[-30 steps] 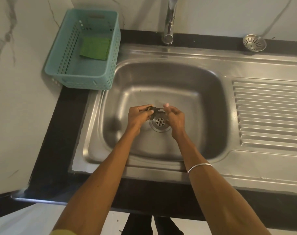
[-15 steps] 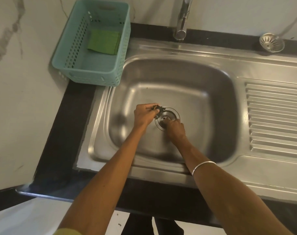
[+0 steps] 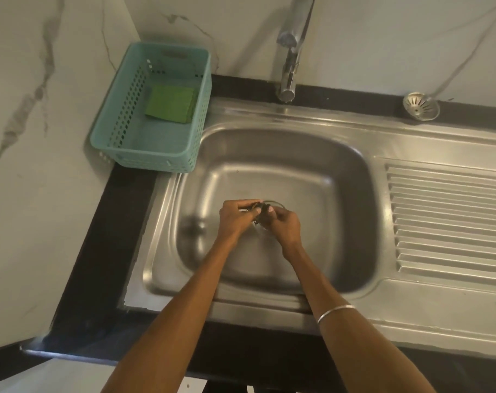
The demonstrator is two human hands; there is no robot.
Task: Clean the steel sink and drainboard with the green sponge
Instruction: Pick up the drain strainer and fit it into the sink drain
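Shiny smooth steel sink (image 3: pixel 340 171) around the hands; ridged steel drainboard (image 3: pixel 450 222); holey plastic basket (image 3: pixel 127 129); rough green sponge (image 3: pixel 171 104); glossy black counter (image 3: pixel 99 251).

Your left hand (image 3: pixel 235 217) and right hand (image 3: pixel 283 225) cover most of the round steel drain (image 3: pixel 276 205) at the middle of the steel sink basin (image 3: pixel 269 165); only its far rim shows. The small dark scrap (image 3: pixel 259 207) pinched between your fingertips is too blurred to identify. The tall chrome tap (image 3: pixel 290 52) is cut off by the top edge, and the ribbed steel drainboard (image 3: pixel 450 222) by the right edge.
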